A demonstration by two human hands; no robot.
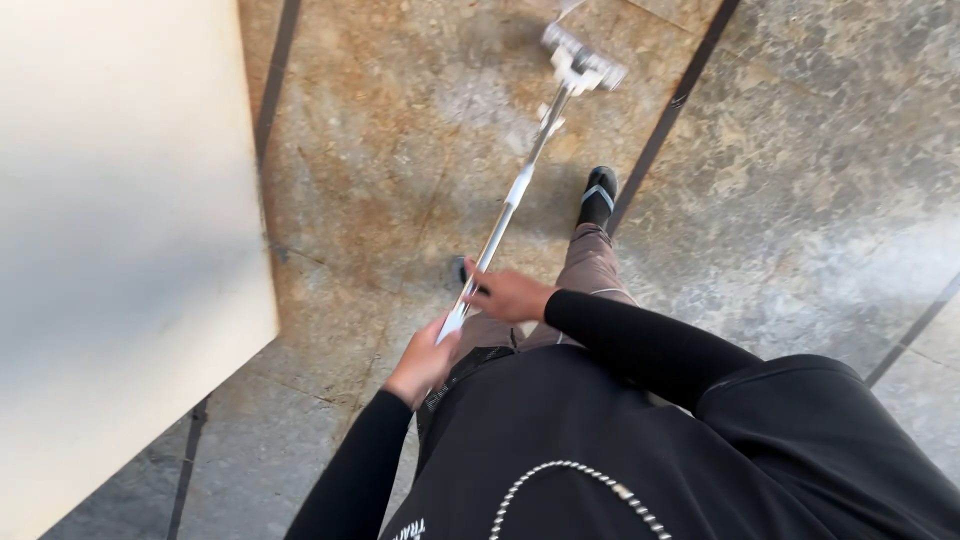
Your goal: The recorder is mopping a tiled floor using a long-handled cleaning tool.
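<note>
A: Where's the mop (pixel 520 185)?

B: Its pale handle slants from the frame's centre to the blurred white head at the upper middle, on the stone floor (pixel 800 170).

A: And the hands?

B: The left hand (pixel 425 360) is clenched around the handle's near end; the right hand (pixel 512 295) wraps it just above.

A: Any room?

B: A cream wall (pixel 120 250) fills the left, its corner edge near the left hand. Open floor spreads right, crossed by dark strips. One sandalled foot (pixel 598 195) stands beside the handle.
</note>
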